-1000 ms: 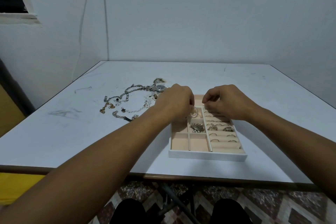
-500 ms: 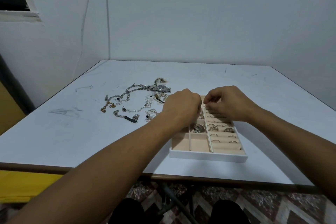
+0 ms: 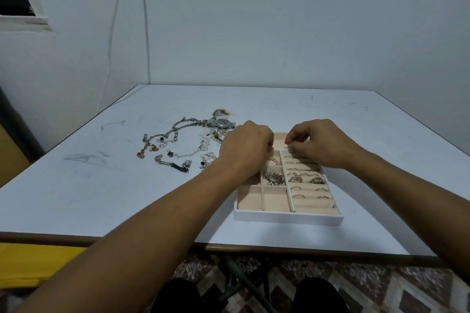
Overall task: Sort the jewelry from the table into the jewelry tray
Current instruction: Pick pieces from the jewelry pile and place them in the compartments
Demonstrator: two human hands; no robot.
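The white jewelry tray (image 3: 287,219) with beige lining sits near the table's front edge. Its right side holds ring rows with several rings (image 3: 300,178); a silver brooch-like piece (image 3: 274,178) lies in a middle compartment. My left hand (image 3: 245,148) hovers over the tray's upper left with its fingers curled under; what is inside it is hidden. My right hand (image 3: 320,143) is over the top ring row, thumb and fingertips pinched on a tiny piece. Loose jewelry lies to the left: a wristwatch (image 3: 223,122), silver chains (image 3: 178,129) and a gold chain (image 3: 146,150).
The white table (image 3: 76,185) stands in a corner, with walls behind and at the left. Its front edge is close to me, and my knees show below it. A yellow object (image 3: 25,262) sits low on the left.
My left hand shifted right over the tray, then back a little to the left. My right hand's fingertips dipped slightly toward the top ring row. The loose jewelry has not moved.
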